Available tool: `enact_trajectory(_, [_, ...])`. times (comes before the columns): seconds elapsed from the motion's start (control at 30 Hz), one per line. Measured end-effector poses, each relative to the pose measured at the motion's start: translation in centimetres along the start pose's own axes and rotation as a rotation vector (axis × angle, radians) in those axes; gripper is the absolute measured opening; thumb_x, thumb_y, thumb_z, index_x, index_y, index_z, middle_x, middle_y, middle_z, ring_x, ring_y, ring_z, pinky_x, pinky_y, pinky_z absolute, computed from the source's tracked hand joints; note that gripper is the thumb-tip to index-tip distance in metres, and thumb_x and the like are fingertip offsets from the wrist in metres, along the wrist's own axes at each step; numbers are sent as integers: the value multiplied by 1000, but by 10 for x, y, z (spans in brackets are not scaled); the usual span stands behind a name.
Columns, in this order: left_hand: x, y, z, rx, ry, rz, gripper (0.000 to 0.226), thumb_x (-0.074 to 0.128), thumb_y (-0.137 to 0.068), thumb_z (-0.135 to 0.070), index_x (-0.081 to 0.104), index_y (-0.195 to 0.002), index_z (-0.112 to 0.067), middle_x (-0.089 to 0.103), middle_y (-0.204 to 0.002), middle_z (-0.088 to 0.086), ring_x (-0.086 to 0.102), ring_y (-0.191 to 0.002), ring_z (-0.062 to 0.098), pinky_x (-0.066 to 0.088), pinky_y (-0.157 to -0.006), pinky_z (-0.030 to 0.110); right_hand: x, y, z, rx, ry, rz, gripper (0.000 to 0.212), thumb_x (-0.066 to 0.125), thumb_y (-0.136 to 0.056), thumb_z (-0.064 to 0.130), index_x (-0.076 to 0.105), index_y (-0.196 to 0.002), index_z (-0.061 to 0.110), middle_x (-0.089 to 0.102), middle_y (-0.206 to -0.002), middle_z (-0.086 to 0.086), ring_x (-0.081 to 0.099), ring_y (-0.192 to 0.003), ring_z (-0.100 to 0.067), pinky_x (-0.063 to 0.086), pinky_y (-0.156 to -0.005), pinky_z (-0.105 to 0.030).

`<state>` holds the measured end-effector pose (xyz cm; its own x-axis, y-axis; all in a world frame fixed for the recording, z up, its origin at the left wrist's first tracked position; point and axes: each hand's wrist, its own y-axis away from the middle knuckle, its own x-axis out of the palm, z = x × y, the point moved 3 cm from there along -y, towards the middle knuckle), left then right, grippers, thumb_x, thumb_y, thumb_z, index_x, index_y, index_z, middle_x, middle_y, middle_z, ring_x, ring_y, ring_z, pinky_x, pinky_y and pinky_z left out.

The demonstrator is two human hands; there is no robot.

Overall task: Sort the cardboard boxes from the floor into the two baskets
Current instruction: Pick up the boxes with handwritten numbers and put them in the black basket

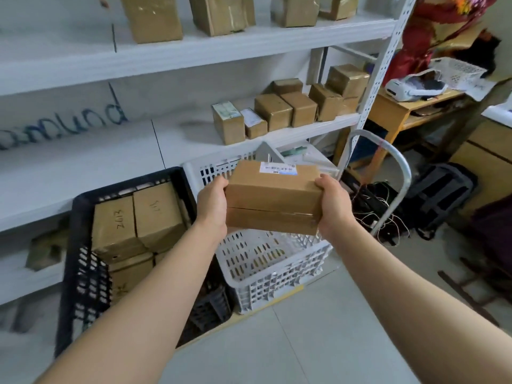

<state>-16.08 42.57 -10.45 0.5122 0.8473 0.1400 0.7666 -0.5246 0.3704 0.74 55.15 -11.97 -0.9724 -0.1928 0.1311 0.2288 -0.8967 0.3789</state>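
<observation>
A brown cardboard box (pixel 273 198) with a white barcode label on top hangs in the air above the white basket (pixel 274 275). My left hand (pixel 212 203) grips its left end and my right hand (pixel 332 206) grips its right end. The white basket's inside is mostly hidden behind the box. To its left stands the black basket (pixel 80 275), which holds several cardboard boxes (pixel 138 223), some with handwritten numbers.
White metal shelving (pixel 194 51) behind the baskets carries several more cardboard boxes (pixel 291 109). A metal trolley handle (pixel 393 176) rises right of the white basket. Cables, a dark bag (pixel 440 195) and a wooden desk (pixel 401 106) fill the right side. Grey tiled floor lies in front.
</observation>
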Motion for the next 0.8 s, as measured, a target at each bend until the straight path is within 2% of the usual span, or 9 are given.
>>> enact_trajectory(0.1, [-21,-23,-8,-39,-20,21,25,47,-92,-19,50,-68,-17,52,-65,-2,46,-60,12,35,-53,24,31,-10,-8,-3,6,15,11,55,-80,31,64,-87,29,58,-108,-5,56,-97,-26,47,-74,-38])
enact_trajectory(0.2, [-32,-40,-5,-96,-27,45,24,49,-92,-20,53,-68,-19,52,-64,-4,47,-62,11,36,-57,25,46,-24,-16,56,21,20,34,57,-85,35,57,-116,20,60,-112,-7,59,-100,-26,47,-73,-35])
enact_trajectory(0.3, [-32,-54,2,-138,-28,75,22,49,-93,-23,55,-72,-19,52,-70,-2,47,-66,12,36,-58,26,53,-38,-21,101,61,12,45,59,-85,42,53,-123,19,61,-115,-8,60,-102,-26,50,-80,-38])
enact_trajectory(0.37, [-30,-63,6,-176,-37,71,16,48,-93,-25,60,-87,-18,53,-79,-1,47,-70,13,37,-59,27,56,-47,-25,140,87,21,49,60,-84,44,51,-126,20,61,-115,-7,61,-100,-26,50,-81,-39])
enact_trajectory(0.47, [-26,-80,16,-244,-57,16,14,48,-93,-25,59,-87,-17,55,-84,1,49,-75,15,39,-64,28,57,-60,-38,247,74,48,66,61,-81,49,41,-140,28,60,-123,-3,63,-94,-22,51,-68,-33])
enact_trajectory(0.57, [-16,-98,27,-288,-14,-34,19,45,-94,-23,52,-78,-16,54,-79,5,51,-75,18,42,-69,30,60,-77,-49,320,126,65,61,57,-86,52,40,-141,31,56,-128,-1,60,-92,-19,49,-60,-29])
enact_trajectory(0.63, [-10,-112,36,-317,-7,-64,21,43,-96,-25,53,-80,-15,57,-85,8,55,-81,21,45,-76,32,63,-92,-57,385,193,66,56,56,-87,55,47,-135,28,56,-127,-2,58,-96,-21,51,-70,-34])
enact_trajectory(0.73, [-5,-137,62,-370,-48,-170,25,44,-89,-34,56,-98,-14,57,-113,14,59,-97,29,50,-87,41,63,-116,-76,483,280,64,55,58,-87,53,50,-130,19,53,-128,-4,54,-112,-29,47,-94,-49])
enact_trajectory(0.8, [1,-150,79,-414,-65,-207,21,45,-89,-31,56,-95,-14,57,-115,17,59,-100,33,50,-90,49,61,-131,-90,525,340,75,50,60,-86,50,53,-122,15,56,-122,-7,54,-109,-31,46,-95,-53])
